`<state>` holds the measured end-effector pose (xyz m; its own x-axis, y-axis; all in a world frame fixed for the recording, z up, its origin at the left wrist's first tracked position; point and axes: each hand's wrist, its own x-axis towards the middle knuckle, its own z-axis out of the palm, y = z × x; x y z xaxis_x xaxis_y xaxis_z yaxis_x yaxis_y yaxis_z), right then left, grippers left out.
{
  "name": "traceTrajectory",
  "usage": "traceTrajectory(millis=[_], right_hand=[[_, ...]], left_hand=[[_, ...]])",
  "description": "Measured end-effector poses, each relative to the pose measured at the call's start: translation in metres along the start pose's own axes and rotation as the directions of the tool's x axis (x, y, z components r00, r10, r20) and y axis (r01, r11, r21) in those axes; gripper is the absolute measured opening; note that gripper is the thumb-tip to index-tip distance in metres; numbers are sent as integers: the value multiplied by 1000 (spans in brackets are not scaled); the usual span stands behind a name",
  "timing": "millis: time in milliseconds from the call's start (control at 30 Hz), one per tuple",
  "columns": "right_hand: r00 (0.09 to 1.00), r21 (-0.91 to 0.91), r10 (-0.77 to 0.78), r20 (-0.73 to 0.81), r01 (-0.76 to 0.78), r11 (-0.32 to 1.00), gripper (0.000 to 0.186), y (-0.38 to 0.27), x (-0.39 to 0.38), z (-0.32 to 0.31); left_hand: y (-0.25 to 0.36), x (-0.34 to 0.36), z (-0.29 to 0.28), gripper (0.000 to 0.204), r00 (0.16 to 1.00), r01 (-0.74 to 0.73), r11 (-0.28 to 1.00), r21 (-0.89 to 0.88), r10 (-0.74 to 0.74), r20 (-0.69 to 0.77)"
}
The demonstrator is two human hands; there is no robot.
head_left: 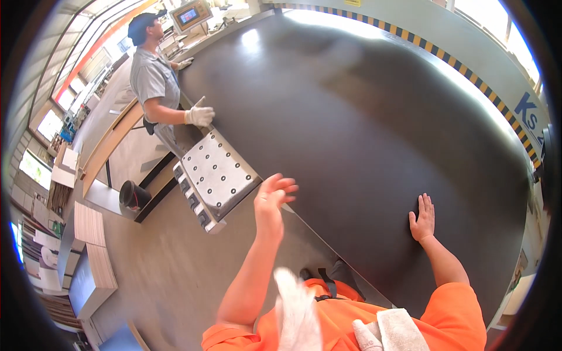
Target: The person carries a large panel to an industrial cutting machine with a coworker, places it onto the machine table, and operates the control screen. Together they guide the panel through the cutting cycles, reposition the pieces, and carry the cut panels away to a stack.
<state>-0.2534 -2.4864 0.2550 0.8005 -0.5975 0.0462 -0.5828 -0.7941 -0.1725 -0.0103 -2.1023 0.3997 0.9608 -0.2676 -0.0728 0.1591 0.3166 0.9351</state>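
A large dark panel [351,146] lies flat in front of me and fills most of the right side. My right hand [423,219] rests on it, palm down with fingers stretched out. Near the panel's left edge, my left hand [271,202] is raised with fingers loosely bent and apart, nothing visible in it. Beside that hand is the corner of a light table plate [216,172] dotted with round nozzles. A blurred pale work glove [295,313] shows in front of my orange shirt; what holds it is hidden. More pale glove cloth [398,332] lies against the shirt's front.
A co-worker [153,76] in grey stands at the panel's far left, gloved hands by its edge. Beyond is a control screen [191,16]. A machine beam with a yellow-black striped edge [433,50] spans behind. At left are a dark bucket [134,195] and board stacks [93,251].
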Motion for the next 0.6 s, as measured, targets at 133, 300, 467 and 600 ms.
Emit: traceTrajectory(millis=[133,300,467,600], right_hand=[[999,-19,-34,32,35,999,71,-7,8,4],[995,-44,-25,91,29,999,77,6,11,-8],[992,9,-87,89,86,996,81,-4,18,-4],[991,13,-48,127,46,999,82,3,16,-10]], left_hand=[[-125,52,-88,60,847,348,918,192,-219,-485],[-165,102,-70,79,732,575,814,79,-469,-494],[-170,161,-103,71,715,390,913,123,-216,-665],[-164,167,-66,71,620,414,908,64,-229,-751]])
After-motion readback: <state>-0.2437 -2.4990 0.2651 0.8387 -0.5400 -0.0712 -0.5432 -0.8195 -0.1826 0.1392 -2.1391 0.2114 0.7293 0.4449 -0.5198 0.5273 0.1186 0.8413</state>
